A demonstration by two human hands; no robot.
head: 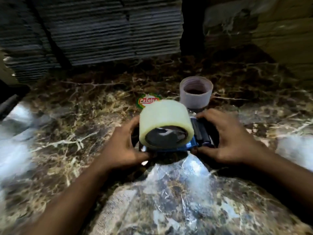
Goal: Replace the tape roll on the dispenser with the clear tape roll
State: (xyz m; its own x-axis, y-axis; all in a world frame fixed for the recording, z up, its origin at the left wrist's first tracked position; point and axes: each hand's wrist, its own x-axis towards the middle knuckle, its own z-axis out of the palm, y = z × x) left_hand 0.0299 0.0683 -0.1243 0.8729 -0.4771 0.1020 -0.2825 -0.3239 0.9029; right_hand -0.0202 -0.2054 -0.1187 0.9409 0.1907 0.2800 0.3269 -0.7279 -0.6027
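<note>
A thick clear tape roll (165,118) with a pale yellowish tint sits on the hub of a blue and black tape dispenser (200,133), held just above the marble surface. My left hand (124,145) grips the dispenser's left side beside the roll. My right hand (227,138) holds the dispenser's right end, fingers over its black roller. A nearly spent roll, a thin greyish ring with a hollow core (196,92), stands on the surface just behind the dispenser.
A round red and green sticker (146,100) lies behind the roll. Crumpled clear plastic wrap (184,187) covers the near surface. Stacks of flattened cardboard (101,31) rise at the back, more boxes (279,34) at the right.
</note>
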